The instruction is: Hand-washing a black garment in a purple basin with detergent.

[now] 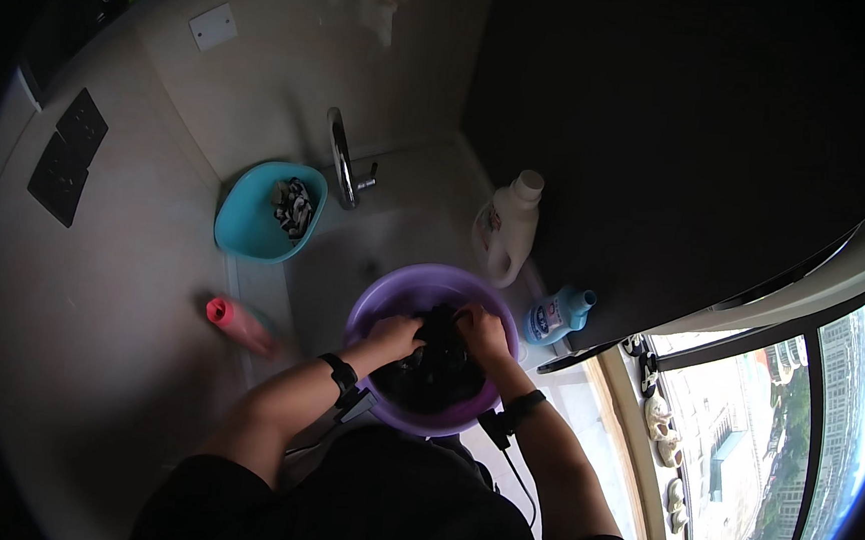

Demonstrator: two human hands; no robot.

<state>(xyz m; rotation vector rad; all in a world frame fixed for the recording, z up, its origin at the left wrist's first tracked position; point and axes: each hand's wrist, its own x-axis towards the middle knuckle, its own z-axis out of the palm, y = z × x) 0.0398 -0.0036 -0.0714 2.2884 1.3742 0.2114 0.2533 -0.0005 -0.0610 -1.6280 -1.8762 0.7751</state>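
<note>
Dark cloth (433, 368) lies bunched in a round purple plastic basin (436, 272), which stands at the sink's front edge, close to my body. My left hand (396, 337) reaches in from the left with its fingers curled on the cloth. Across from it, near the basin's right wall, my right hand (483, 334) grips the same cloth with bent fingers. Shadow hides the cloth's shape and some of the fingertips. A black strap with a small device circles each wrist, and a cable hangs near the right one.
A chrome faucet (342, 162) rises behind the sink (319, 277). Left of it stands a turquoise basin (245, 212) holding crumpled cloth (295, 206). A red-pink container (239, 324) is at left. On the right are a white jug (507, 226) and a blue bottle (553, 317).
</note>
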